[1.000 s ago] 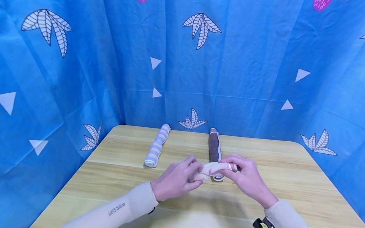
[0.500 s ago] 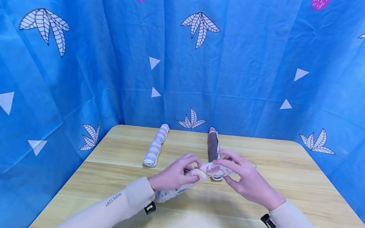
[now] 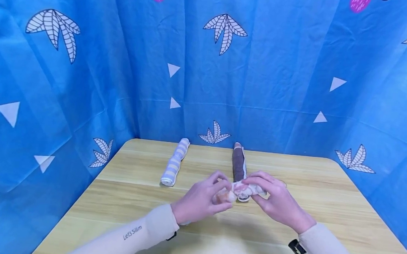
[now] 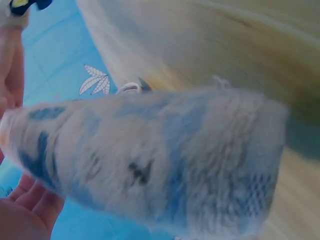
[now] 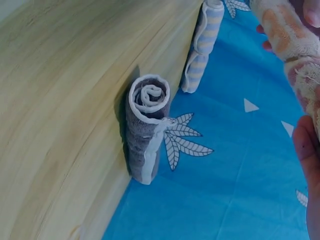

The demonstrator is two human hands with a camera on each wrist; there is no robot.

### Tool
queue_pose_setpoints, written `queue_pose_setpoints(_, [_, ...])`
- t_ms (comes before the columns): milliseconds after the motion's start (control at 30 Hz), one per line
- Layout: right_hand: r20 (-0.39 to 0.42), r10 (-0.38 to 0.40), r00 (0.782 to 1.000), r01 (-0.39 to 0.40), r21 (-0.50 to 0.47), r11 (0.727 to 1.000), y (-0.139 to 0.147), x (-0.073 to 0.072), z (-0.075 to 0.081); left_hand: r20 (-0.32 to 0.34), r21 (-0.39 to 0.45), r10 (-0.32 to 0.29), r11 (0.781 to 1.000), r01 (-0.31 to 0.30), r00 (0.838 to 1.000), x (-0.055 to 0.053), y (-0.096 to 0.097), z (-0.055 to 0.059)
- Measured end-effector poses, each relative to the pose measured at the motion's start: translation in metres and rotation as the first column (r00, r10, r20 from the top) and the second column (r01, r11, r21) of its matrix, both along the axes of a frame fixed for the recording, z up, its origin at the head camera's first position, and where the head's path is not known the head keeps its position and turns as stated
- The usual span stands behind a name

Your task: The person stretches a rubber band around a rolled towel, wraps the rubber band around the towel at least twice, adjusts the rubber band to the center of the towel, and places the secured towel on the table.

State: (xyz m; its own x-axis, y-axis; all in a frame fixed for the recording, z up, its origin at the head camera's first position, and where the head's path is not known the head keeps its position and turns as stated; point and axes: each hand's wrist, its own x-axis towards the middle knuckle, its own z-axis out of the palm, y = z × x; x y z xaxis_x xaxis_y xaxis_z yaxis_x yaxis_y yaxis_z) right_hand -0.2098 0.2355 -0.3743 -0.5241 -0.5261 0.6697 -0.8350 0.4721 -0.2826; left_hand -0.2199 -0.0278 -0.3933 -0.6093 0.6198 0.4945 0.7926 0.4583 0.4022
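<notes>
Both hands hold a rolled towel (image 3: 243, 189) above the table's middle. It is white with pink, orange and blue patches, and narrows around its middle in the right wrist view. My left hand (image 3: 202, 197) grips its left part, fingers curled over the top and thumb below. My right hand (image 3: 278, 199) pinches the right part between fingers and thumb. In the left wrist view the towel's blue-patterned end (image 4: 140, 160) fills the foreground, blurred; the left hand hides much of this end in the head view.
A grey-brown rolled towel (image 3: 238, 165) lies just behind the hands. Farther left lies a lilac-and-cream striped rolled towel (image 3: 175, 162). A thin tan loop (image 5: 76, 232) shows on the wooden table (image 3: 112, 215). A blue curtain (image 3: 280, 89) encloses the back and sides.
The towel has turned in the hands, showing different patches. The right fingers spread, then closed in again on its right part. The left hand shifted slightly right. Both other towels stayed put.
</notes>
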Motion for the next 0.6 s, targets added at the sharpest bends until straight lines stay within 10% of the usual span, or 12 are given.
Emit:
queue_pose_setpoints(133, [0.006, -0.033, 0.999, 0.033, -0.009, 0.999, -0.001, -0.001, -0.002, -0.138, -0.033, 0.040, 0.998, -0.045, 0.990, 0.000, 0.005, -0.003])
queue_pose_setpoints(600, [0.090, -0.033, 0.995, 0.043, -0.115, 0.992, -0.002, -0.006, -0.015, -0.162, -0.080, 0.059, 0.994, -0.072, 0.985, -0.007, 0.010, -0.007])
